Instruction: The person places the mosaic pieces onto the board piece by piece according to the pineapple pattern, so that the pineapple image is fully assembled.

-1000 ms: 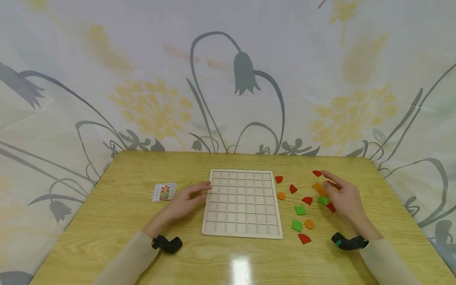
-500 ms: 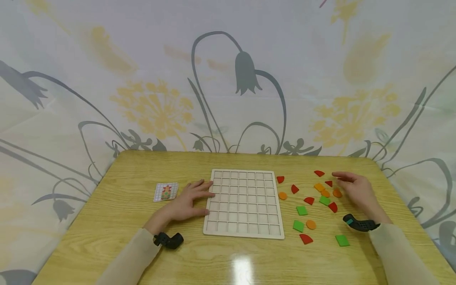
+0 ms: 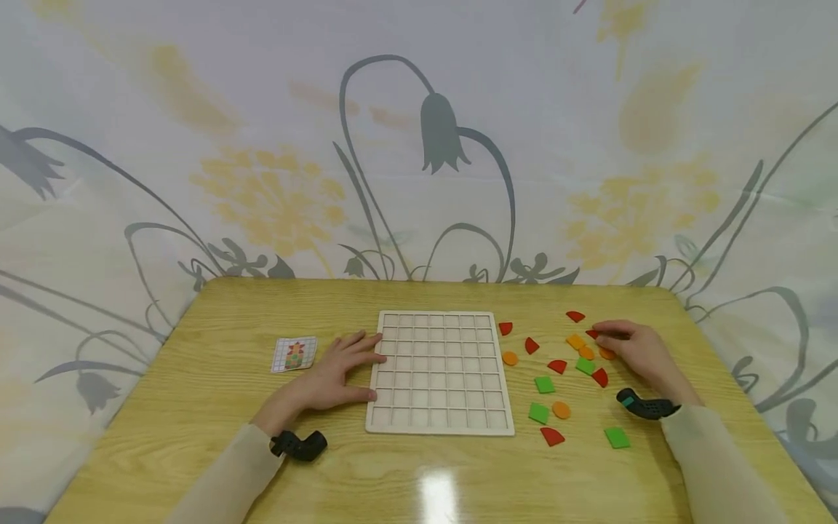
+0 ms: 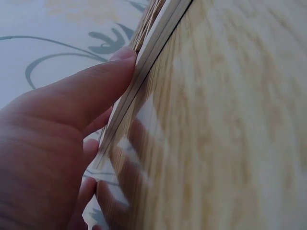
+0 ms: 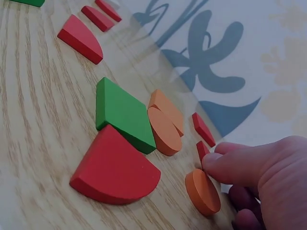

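Note:
My left hand point(image 3: 327, 375) lies with spread fingers at the left edge of a pale grid board point(image 3: 440, 433); in the left wrist view its thumb point(image 4: 103, 79) touches the board's side edge point(image 4: 144, 67). Over on the right, my right hand point(image 3: 638, 353) has thumb and forefinger on either side of a small red tile point(image 3: 592, 334), pinching it while it lies on the table. The right wrist view shows only part of this red tile point(image 5: 202, 151) beyond the thumb. An orange disc point(image 5: 204, 194) lies just beside the thumb.
Red quarter-circle tiles point(image 3: 552, 437), green squares point(image 3: 617, 437) and orange discs point(image 3: 561, 410) are scattered right of the board. An orange square point(image 3: 576, 341) lies near the right hand. A pattern card point(image 3: 294, 354) is left of the board. A patterned cloth point(image 3: 419, 182) hangs behind the table.
The right hand first drew back rightward from the tiles, then came back left onto the small red tile. The left hand's fingers spread out along the board's edge. The view shifted slightly.

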`<state>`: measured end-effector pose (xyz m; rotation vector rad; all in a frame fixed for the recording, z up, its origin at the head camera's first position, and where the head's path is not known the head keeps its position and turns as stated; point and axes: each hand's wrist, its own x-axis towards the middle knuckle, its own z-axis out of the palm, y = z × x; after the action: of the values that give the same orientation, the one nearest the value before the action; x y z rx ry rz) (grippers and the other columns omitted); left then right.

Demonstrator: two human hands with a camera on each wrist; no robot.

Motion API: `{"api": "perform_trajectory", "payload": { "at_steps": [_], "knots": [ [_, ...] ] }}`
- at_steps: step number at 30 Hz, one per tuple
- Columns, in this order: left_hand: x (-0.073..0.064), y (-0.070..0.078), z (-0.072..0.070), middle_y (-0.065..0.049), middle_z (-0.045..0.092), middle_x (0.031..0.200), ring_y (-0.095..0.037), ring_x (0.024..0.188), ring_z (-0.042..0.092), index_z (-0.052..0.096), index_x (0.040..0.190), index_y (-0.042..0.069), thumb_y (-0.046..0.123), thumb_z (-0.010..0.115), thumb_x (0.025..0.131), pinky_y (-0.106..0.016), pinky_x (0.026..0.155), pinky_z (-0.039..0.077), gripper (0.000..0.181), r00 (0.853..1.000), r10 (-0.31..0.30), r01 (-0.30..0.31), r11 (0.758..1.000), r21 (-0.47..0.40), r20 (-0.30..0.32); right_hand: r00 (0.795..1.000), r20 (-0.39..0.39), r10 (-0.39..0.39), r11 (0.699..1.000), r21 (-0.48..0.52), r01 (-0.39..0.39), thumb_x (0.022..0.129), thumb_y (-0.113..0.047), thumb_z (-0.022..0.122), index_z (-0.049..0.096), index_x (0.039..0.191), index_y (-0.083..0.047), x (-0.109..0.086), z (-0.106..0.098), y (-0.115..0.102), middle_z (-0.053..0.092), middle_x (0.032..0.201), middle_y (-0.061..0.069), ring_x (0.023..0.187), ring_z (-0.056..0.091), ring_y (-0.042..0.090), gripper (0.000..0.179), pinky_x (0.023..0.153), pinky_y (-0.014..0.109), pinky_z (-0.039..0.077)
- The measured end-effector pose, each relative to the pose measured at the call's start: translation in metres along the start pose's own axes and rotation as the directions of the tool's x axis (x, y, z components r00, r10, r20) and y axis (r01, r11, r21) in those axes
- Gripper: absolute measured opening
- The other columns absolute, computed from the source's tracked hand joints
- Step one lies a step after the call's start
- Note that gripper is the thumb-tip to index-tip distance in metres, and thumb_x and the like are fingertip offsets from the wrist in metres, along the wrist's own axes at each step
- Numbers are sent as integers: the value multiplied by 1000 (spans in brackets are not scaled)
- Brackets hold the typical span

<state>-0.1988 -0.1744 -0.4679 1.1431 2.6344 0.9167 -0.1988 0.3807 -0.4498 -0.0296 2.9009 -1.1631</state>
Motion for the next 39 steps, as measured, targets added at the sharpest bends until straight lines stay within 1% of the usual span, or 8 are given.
{"api": "perform_trajectory", "payload": {
  "at_steps": [8, 11, 16, 19, 24, 33, 36, 39],
  "knots": [
    [3, 5, 1, -9, 28, 162, -39, 149, 14, 57, 140, 15, 47, 75, 87, -67, 114, 3, 65, 1000, 5, -6, 1000, 5, 6, 999, -35, -8, 1000, -14, 7, 101, -27, 62, 66, 125, 4, -2, -1, -1, 57, 130, 29, 120, 49, 47, 40, 96, 58, 39],
    [3, 5, 1, -9, 27, 162, -39, 149, 14, 57, 140, 15, 46, 76, 86, -67, 114, 3, 65, 1000, -4, 4, 1000, 8, 10, 998, -67, 3, 1000, -25, -5, 99, -30, 64, 67, 124, 3, -1, 2, -1, 62, 125, 26, 114, 54, 41, 42, 91, 48, 43],
    [3, 5, 0, -9, 28, 162, -39, 149, 14, 57, 139, 15, 44, 76, 86, -68, 113, 2, 64, 1000, -15, 15, 1000, 10, 8, 992, -124, 34, 998, -44, -39, 96, -34, 68, 68, 122, 1, 3, 5, -1, 70, 109, 17, 93, 59, 22, 44, 76, 26, 44],
    [2, 6, 0, -9, 28, 162, -40, 149, 13, 58, 138, 15, 44, 77, 86, -68, 113, 2, 63, 1000, -21, 21, 1000, 5, 15, 989, -139, 38, 998, -38, -44, 97, -31, 68, 67, 122, 3, 4, 6, -2, 71, 105, 16, 87, 57, 15, 42, 71, 21, 44],
    [0, 6, 0, -9, 27, 162, -39, 150, 13, 57, 139, 16, 45, 76, 86, -68, 113, 1, 63, 999, -31, 31, 999, 7, 27, 986, -163, 16, 1000, -21, -20, 99, -22, 64, 66, 124, 4, 3, 8, -9, 68, 104, 18, 80, 56, 16, 36, 63, 20, 46],
    [1, 5, -3, -7, 26, 163, -36, 150, 12, 56, 141, 17, 46, 76, 87, -66, 114, 0, 64, 999, -37, 37, 999, 4, 37, 985, -140, -103, 988, 102, 118, 100, -13, 62, 63, 123, 5, 6, 29, -57, 64, 111, 23, 88, 60, 6, 29, 66, 19, 52],
    [0, 4, -3, -6, 25, 163, -35, 150, 12, 56, 141, 18, 46, 75, 87, -66, 114, -1, 64, 998, -41, 41, 999, 6, 39, 979, -123, -164, 974, 135, 181, 99, -10, 64, 64, 123, 5, 11, 45, -74, 66, 109, 22, 90, 66, 13, 29, 70, 19, 53],
    [0, 4, -3, -6, 25, 163, -36, 150, 12, 56, 141, 17, 46, 75, 87, -66, 114, -1, 64, 998, -42, 42, 999, 2, 37, 979, -82, -186, 969, 152, 197, 97, -10, 67, 66, 123, 3, 18, 63, -89, 67, 110, 19, 92, 69, 24, 29, 70, 22, 54]
  ]
}}
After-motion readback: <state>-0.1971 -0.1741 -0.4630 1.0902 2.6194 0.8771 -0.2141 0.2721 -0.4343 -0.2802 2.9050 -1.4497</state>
